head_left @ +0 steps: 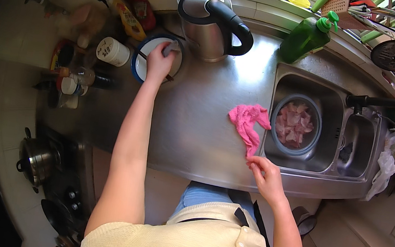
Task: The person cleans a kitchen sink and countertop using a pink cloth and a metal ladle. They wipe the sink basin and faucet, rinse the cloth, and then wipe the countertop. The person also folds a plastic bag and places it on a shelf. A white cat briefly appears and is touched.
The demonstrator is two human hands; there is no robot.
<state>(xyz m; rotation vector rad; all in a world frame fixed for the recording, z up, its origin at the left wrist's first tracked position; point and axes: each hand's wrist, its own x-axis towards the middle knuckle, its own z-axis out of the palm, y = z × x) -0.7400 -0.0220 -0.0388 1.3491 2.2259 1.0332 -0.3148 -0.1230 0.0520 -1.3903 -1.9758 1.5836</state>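
My left hand (pixel 158 64) reaches over a white bowl with a blue rim (pixel 139 64), its fingers closed on a small greyish thing (pixel 172 47) that is too blurred to name. A dark stick (pixel 169 78), perhaps a chopstick, lies across the bowl under that hand. Down at the counter's front, my right hand (pixel 269 177) pinches the narrow lower end of a crumpled pink cloth (pixel 247 120). The cloth lies on the steel counter (pixel 197 123) beside the sink. In the larger sink basin (pixel 323 151), a round clear bowl (pixel 315 142) holds pale pink pieces (pixel 293 124), apparently raw meat.
An electric kettle (pixel 205 39) stands behind the bowl. A green pump bottle (pixel 305 40) is at the sink's back corner, and a black faucet (pixel 383 101) reaches over the smaller basin. Jars and a white tub (pixel 112 51) crowd the left. A lidded pot (pixel 36 160) sits on the stove.
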